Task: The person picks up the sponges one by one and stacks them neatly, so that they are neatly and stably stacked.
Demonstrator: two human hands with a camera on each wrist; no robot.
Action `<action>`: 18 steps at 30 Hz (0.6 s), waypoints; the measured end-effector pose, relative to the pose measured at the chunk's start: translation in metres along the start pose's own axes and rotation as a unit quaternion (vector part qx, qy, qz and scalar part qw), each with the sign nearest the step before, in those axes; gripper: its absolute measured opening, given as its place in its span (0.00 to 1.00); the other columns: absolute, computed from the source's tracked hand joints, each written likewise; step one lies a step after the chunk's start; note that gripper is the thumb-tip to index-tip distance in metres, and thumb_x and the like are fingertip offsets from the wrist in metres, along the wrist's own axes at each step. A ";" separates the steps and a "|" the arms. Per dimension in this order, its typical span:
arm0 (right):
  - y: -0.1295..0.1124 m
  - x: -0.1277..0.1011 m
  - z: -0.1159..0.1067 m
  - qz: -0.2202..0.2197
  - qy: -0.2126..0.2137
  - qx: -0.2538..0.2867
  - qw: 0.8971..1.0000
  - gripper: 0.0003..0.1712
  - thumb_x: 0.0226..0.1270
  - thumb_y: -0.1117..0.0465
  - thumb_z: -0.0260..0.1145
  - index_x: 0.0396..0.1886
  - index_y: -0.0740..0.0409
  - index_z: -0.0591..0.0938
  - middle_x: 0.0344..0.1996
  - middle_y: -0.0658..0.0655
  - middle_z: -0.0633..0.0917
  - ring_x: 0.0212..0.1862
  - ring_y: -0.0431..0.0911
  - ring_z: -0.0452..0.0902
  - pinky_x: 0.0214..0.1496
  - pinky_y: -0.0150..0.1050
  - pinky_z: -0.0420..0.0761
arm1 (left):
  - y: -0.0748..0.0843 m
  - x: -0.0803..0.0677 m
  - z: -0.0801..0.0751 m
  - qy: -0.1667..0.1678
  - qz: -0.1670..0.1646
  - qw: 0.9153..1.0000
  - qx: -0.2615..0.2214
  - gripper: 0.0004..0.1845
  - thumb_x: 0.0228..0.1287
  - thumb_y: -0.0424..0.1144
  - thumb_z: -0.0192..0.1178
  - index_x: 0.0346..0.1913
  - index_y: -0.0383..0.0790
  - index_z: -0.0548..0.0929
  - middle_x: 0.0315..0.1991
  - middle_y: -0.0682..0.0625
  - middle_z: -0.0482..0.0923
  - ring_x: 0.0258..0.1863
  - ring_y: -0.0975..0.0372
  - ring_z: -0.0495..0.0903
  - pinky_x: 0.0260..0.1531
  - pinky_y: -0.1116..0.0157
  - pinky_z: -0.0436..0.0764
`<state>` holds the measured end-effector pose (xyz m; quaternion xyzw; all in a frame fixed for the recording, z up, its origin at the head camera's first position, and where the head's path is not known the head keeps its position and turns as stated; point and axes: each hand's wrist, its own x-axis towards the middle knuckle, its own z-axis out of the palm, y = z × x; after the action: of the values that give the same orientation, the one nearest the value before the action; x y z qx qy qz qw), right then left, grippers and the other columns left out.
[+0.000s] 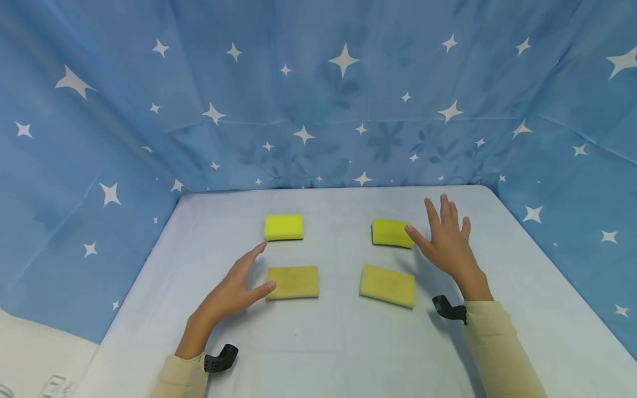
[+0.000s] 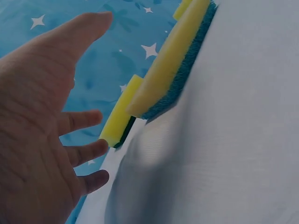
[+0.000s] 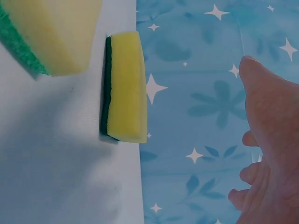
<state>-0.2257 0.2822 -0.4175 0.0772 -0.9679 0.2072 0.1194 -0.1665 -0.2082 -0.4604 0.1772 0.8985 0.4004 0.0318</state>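
Two rows of yellow sponges lie flat on the table, yellow side up. My left hand [image 1: 231, 290] hovers with spread fingers beside the near left sponge [image 1: 293, 282], its thumb overlapping that sponge's left end in the head view. Beyond the fingertips lies the brighter far left sponge [image 1: 283, 227]. My right hand [image 1: 447, 243], fingers fanned out, is over the table right of the far right sponge [image 1: 390, 232], the thumb tip overlapping its edge. The near right sponge [image 1: 387, 286] lies slightly turned. Green scouring layers [image 3: 108, 88] show under the sponges in the wrist views. Neither hand holds anything.
A white cloth [image 1: 318, 354] covers the table. Blue curtains [image 1: 318, 99] with white stars stand behind it and along both sides. Each wrist wears a black camera mount [image 1: 221, 359]. At the lower left corner is a pale surface [image 1: 40, 354] with printed marks.
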 end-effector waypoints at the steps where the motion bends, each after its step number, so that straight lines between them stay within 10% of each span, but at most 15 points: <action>1: -0.001 0.000 0.000 0.000 0.001 0.000 1.000 0.55 0.81 0.32 0.56 0.87 0.65 0.50 0.84 0.75 0.38 0.83 0.72 0.30 0.73 0.81 0.29 | -0.001 0.000 0.001 -0.003 0.000 1.000 -0.001 0.51 0.71 0.59 0.69 0.88 0.54 0.53 0.84 0.43 0.55 0.82 0.43 0.54 0.75 0.33 0.58; 18: -0.002 0.000 -0.001 -0.008 0.003 0.008 1.000 0.54 0.81 0.34 0.57 0.87 0.65 0.50 0.84 0.75 0.38 0.83 0.72 0.31 0.74 0.80 0.27 | -0.005 0.000 0.013 -0.015 0.038 0.998 0.050 0.52 0.65 0.59 0.74 0.85 0.46 0.61 0.77 0.45 0.69 0.78 0.43 0.63 0.73 0.34 0.63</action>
<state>-0.2248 0.2809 -0.4163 0.0849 -0.9652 0.2141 0.1238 -0.1653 -0.2020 -0.4734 0.2186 0.9095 0.3529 0.0212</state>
